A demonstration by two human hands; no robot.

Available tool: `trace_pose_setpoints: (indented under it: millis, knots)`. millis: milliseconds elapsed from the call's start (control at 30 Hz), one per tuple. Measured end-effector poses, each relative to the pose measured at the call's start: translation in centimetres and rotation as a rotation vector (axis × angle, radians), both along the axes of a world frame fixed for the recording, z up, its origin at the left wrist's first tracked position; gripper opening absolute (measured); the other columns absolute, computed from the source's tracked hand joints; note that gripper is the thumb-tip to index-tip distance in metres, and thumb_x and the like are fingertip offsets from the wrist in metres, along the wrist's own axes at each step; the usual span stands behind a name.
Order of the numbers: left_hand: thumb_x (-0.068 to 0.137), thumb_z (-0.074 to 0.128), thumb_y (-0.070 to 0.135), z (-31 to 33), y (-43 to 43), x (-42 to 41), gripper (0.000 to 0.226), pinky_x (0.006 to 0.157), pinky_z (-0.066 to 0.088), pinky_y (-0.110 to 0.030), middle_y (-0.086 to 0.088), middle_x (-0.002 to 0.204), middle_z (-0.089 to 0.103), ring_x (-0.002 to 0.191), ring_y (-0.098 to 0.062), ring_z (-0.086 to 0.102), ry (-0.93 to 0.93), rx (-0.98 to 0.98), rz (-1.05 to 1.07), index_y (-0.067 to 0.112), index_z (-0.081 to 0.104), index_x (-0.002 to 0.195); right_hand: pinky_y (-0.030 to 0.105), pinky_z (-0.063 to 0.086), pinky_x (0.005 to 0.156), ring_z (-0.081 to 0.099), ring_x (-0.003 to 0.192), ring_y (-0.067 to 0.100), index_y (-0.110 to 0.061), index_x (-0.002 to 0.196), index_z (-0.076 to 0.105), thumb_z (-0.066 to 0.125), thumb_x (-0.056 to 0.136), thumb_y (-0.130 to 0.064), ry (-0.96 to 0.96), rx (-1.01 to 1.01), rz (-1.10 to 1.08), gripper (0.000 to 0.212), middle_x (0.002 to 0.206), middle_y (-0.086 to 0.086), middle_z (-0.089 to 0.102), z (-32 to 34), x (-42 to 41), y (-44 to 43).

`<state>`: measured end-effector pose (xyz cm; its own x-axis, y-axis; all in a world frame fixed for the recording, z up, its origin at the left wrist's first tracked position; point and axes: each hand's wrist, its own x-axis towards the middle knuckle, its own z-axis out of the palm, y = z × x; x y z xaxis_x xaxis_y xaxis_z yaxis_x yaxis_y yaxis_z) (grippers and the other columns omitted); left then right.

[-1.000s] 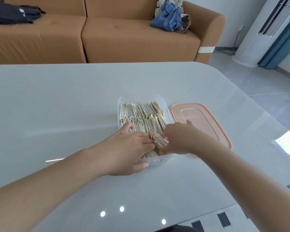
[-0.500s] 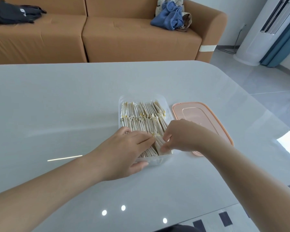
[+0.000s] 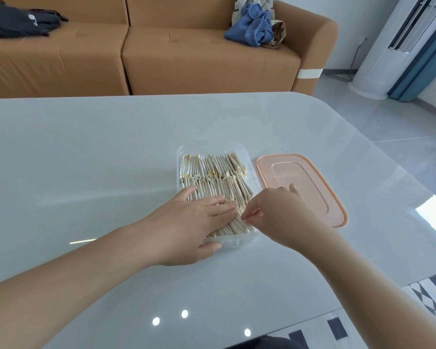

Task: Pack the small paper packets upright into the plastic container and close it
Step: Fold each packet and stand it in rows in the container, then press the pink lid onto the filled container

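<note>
A clear plastic container [image 3: 213,148] stands in the middle of the table, filled with two rows of beige paper packets [image 3: 212,172] standing upright. My left hand [image 3: 189,222] lies flat with straight fingers on the near row, its thumb along the container's front wall. My right hand [image 3: 275,212] is at the container's near right corner, fingers curled and pinching the edge of a packet there. The pink lid [image 3: 310,187] lies flat on the table just right of the container.
The pale grey table [image 3: 86,159] is glossy, with its right edge curving close past the lid. Behind it stands an orange sofa [image 3: 161,54] with a black bag [image 3: 15,21] and blue cloth [image 3: 252,28]. A white floor unit [image 3: 378,59] is at the far right.
My right hand drew back slightly towards the near right corner, and the left hand's fingers slid a little farther right over the near row. The container and lid stayed put.
</note>
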<state>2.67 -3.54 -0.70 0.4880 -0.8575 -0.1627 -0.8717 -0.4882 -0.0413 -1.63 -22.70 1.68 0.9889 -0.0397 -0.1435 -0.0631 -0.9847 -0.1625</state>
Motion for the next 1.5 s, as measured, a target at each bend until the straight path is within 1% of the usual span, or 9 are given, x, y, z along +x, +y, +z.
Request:
trace_pose_setpoints:
  millis: [100, 200, 300, 433, 700, 967, 1267, 1400, 1500]
  knots:
    - [0.098, 0.025, 0.05, 0.3, 0.0, -0.1, 0.065, 0.12, -0.005, -0.046, 0.018, 0.161, -0.008, 0.147, -0.002, -0.009, 0.004, 0.026, 0.017, 0.029, 0.0, 0.154, 0.038, 0.028, 0.112, 0.063, 0.095, 0.01, -0.036, 0.092, 0.073, 0.052, 0.092, -0.027, -0.092, 0.104, -0.003, 0.022, 0.092, -0.015, 0.072, -0.2, -0.3, -0.4]
    - [0.094, 0.03, 0.042, -0.4, 0.5, -0.1, 0.061, 0.118, 0.016, -0.052, 0.01, 0.16, 0.02, 0.147, -0.007, 0.017, -0.037, -0.061, -0.033, 0.023, 0.025, 0.152, 0.01, 0.044, 0.075, 0.064, 0.085, -0.003, -0.033, 0.083, 0.071, 0.055, 0.089, -0.016, -0.327, 0.511, -0.202, 0.024, 0.083, -0.018, 0.072, -0.2, -1.1, -1.6]
    - [0.091, 0.034, 0.031, -0.7, 0.1, -0.4, 0.06, 0.117, 0.02, -0.049, 0.012, 0.158, 0.025, 0.145, -0.004, 0.022, -0.054, -0.115, -0.078, 0.024, 0.03, 0.15, 0.016, 0.04, 0.058, 0.064, 0.082, 0.002, -0.027, 0.086, 0.068, 0.054, 0.089, -0.013, -0.423, 0.686, -0.448, 0.02, 0.089, -0.015, 0.07, -1.8, -1.4, -3.1]
    - [0.099, 0.035, 0.034, -0.5, -1.1, -0.8, 0.063, 0.12, -0.001, -0.042, 0.017, 0.161, -0.001, 0.147, 0.001, -0.003, 0.049, -0.084, -0.018, 0.028, 0.006, 0.155, 0.027, 0.038, 0.06, 0.057, 0.084, 0.016, -0.024, 0.091, 0.061, 0.055, 0.086, -0.026, -0.249, 0.262, -0.551, 0.008, 0.097, -0.009, 0.059, -4.9, -1.6, -4.7]
    - [0.089, 0.04, 0.05, -1.6, -0.7, -1.9, 0.049, 0.11, 0.033, -0.051, 0.008, 0.132, 0.061, 0.13, -0.014, 0.051, -0.105, -0.292, 0.1, 0.024, 0.063, 0.123, 0.03, 0.035, 0.068, 0.049, 0.072, 0.023, -0.015, 0.085, 0.059, 0.046, 0.086, -0.016, -0.184, -0.089, -0.518, 0.014, 0.086, -0.001, 0.056, -5.8, -0.5, -3.4]
    - [0.095, 0.03, 0.053, -2.4, 1.4, -3.3, 0.057, 0.113, 0.035, -0.04, -0.002, 0.124, 0.067, 0.119, -0.021, 0.061, -0.15, -0.31, 0.305, 0.018, 0.067, 0.121, 0.043, 0.041, 0.091, 0.056, 0.099, 0.032, -0.007, 0.1, 0.053, 0.035, 0.1, -0.023, -0.349, 0.042, -0.525, 0.025, 0.106, 0.008, 0.057, -1.5, -0.5, -1.7]
    - [0.093, 0.031, 0.061, -1.9, 6.2, -7.1, 0.062, 0.113, 0.016, -0.029, 0.008, 0.137, 0.057, 0.131, -0.013, 0.049, -0.096, -0.297, 0.434, 0.023, 0.06, 0.132, 0.033, 0.033, 0.074, 0.056, 0.084, 0.025, -0.014, 0.091, 0.053, 0.048, 0.098, -0.029, -0.545, 0.054, -0.091, 0.017, 0.09, 0.0, 0.056, 1.2, -1.9, 7.0]
    - [0.086, 0.026, 0.075, -1.3, 7.7, -7.1, 0.071, 0.111, 0.004, -0.008, 0.026, 0.144, 0.035, 0.142, 0.008, 0.015, 0.152, -0.77, 0.62, 0.03, 0.057, 0.131, 0.031, 0.037, 0.054, 0.055, 0.053, 0.021, -0.017, 0.065, 0.054, 0.083, 0.068, -0.022, -0.498, -0.021, -0.02, 0.029, 0.06, -0.002, 0.052, -0.2, -1.8, 9.0]
    - [0.093, 0.053, 0.039, -0.9, 7.5, -5.7, 0.028, 0.103, 0.023, -0.013, 0.019, 0.129, 0.044, 0.13, 0.004, 0.032, 0.176, -1.03, 0.868, 0.026, 0.067, 0.114, 0.034, 0.036, 0.073, 0.058, 0.08, 0.022, -0.019, 0.083, 0.057, 0.064, 0.086, -0.025, -0.407, -0.042, 0.059, 0.01, 0.081, -0.003, 0.057, -0.9, -1.7, 9.5]
